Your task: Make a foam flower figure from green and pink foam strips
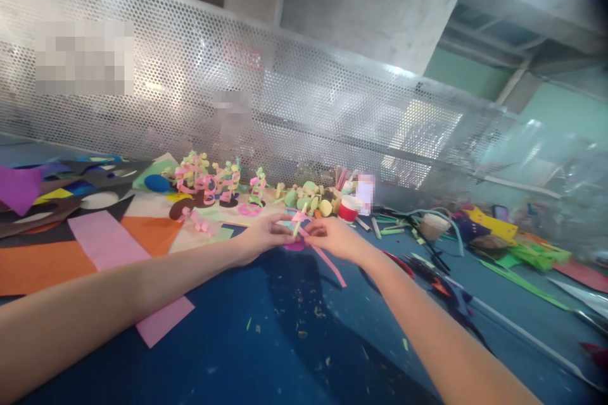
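My left hand (263,237) is closed in a pinch at the left side of a small craft piece, around a pale yellow-green stem (297,226). Opposite it, my right hand (338,239) pinches a long pink strip (331,266), whose loose end hangs down toward the blue tabletop. Under the fingers shows a magenta base (294,245); the fingertips hide part of the piece. Just behind stand several finished-looking curled strip figures in pink and pale green, such as the one on a pink disc (257,190).
Orange sheets (42,266) and a pink sheet (111,243) lie at the left. A red-and-white cup (349,209) stands behind my right hand. Scissors-like dark tools (441,291), a brown cup (433,226) and coloured scraps spread at the right. A perforated metal screen (304,101) rises behind.
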Action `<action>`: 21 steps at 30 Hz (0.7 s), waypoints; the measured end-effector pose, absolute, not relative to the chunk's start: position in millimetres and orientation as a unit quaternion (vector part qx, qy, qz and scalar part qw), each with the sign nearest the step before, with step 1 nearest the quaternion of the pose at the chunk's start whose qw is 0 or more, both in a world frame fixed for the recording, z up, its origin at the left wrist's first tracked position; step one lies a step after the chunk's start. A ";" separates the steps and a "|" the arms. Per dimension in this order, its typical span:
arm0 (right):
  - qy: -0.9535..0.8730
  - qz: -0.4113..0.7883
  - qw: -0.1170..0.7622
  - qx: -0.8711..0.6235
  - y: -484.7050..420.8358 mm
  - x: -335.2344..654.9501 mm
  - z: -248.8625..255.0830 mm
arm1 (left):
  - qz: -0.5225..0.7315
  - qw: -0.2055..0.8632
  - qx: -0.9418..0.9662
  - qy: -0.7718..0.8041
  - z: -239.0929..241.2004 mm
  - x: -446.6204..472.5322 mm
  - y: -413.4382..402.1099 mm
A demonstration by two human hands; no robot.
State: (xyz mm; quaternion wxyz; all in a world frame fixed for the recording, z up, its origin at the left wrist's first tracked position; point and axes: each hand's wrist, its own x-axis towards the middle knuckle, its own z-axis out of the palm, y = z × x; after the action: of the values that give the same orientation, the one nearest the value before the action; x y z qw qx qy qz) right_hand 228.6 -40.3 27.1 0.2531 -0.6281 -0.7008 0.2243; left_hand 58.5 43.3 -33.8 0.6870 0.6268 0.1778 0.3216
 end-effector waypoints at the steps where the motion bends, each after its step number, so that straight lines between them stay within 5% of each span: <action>1: -0.703 0.211 0.256 -0.629 -40.4 228.8 27.6 | 0.321 0.686 0.628 0.177 -33.9 58.5 43.2; 9: -0.701 0.161 0.270 -0.640 -43.3 225.6 33.4 | 0.310 0.678 0.642 0.176 -32.9 58.7 43.1; 21: -0.653 0.274 0.327 -0.626 -38.1 226.4 26.4 | 0.322 0.655 0.660 0.180 -33.8 59.7 42.7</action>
State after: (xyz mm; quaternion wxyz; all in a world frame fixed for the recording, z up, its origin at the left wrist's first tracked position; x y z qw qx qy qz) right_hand 226.4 -38.1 26.4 0.3265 -0.6264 -0.6525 0.2743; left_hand 59.7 42.7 -33.8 0.6548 0.6599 0.1798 0.3216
